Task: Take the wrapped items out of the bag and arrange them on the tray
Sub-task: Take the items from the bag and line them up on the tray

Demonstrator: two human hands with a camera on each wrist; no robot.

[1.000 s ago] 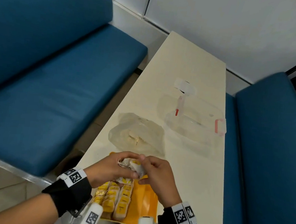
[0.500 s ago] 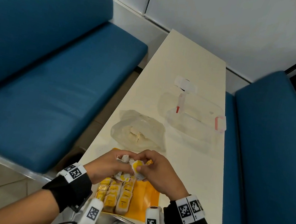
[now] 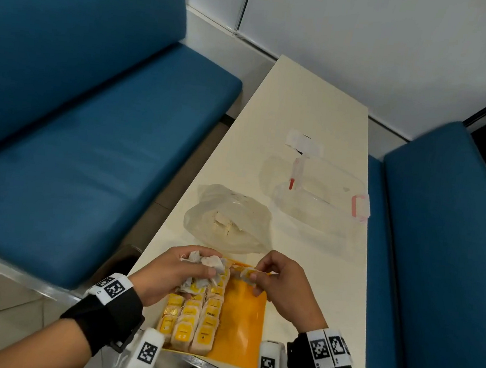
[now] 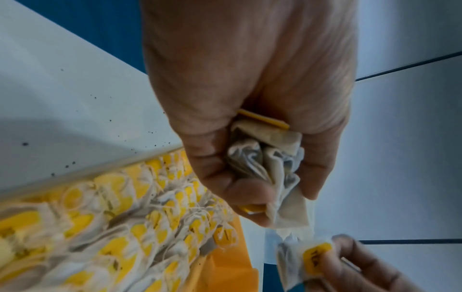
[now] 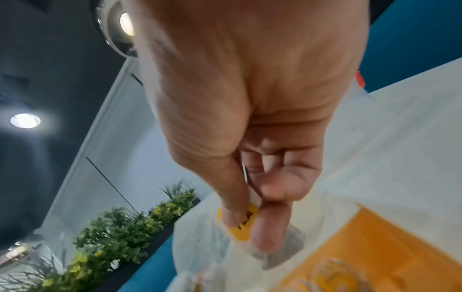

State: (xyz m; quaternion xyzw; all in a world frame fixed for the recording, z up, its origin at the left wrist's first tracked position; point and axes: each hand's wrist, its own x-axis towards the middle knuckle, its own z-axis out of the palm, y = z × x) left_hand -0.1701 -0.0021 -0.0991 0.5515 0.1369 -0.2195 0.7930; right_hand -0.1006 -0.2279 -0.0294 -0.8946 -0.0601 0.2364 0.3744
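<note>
An orange tray point(image 3: 248, 318) lies at the table's near end, its left half filled with rows of wrapped items point(image 3: 193, 318) with yellow labels. My left hand point(image 3: 194, 271) hovers over the tray's far left corner and grips a crumpled bunch of wrapped items point(image 4: 270, 164). To its right, my right hand point(image 3: 259, 274) pinches a single wrapped item point(image 3: 247, 273) with a yellow label point(image 5: 241, 225) between thumb and fingertips above the tray's far edge. The clear plastic bag point(image 3: 232, 221) lies just beyond the tray with some pale contents inside.
A clear plastic container point(image 3: 319, 209) with pink clasps lies on the cream table point(image 3: 308, 107) past the bag, beside a small white pouch point(image 3: 303, 142). Blue benches flank the table on the left point(image 3: 91, 139) and right point(image 3: 443, 247).
My hands were together on one bunch; now they have drawn apart. The right hand has pulled a single wrapped item out to the right while the left keeps the rest.
</note>
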